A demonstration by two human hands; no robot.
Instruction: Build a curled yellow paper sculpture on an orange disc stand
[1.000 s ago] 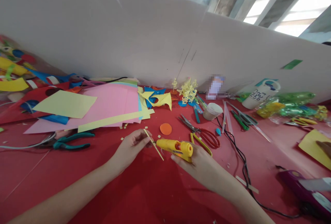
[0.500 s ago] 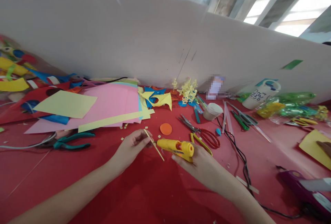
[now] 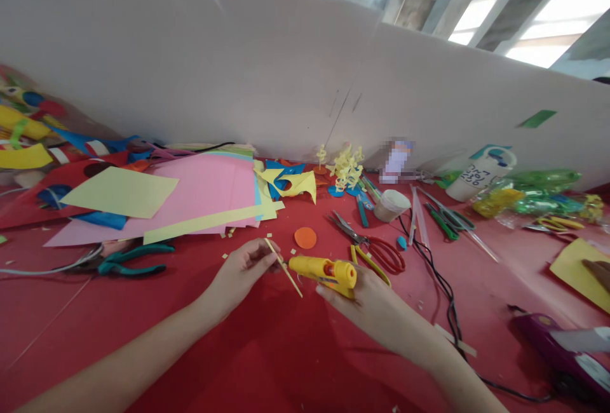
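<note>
My left hand [image 3: 241,273] pinches a thin pale yellow stick [image 3: 284,267] that slants down to the right over the red table [image 3: 267,349]. My right hand [image 3: 369,302] grips a yellow glue gun [image 3: 324,271], its nozzle pointing left and touching the stick near the middle. A black cord [image 3: 441,286] runs back along the table on the right. An orange paper disc [image 3: 305,237] lies just behind the gun.
Red-handled scissors [image 3: 376,249] lie right of the gun, teal pliers [image 3: 128,260] to the left. Pink and yellow paper sheets [image 3: 190,200] are stacked at back left. A purple glue gun [image 3: 557,349] sits at lower right. A white wall [image 3: 286,82] closes the back.
</note>
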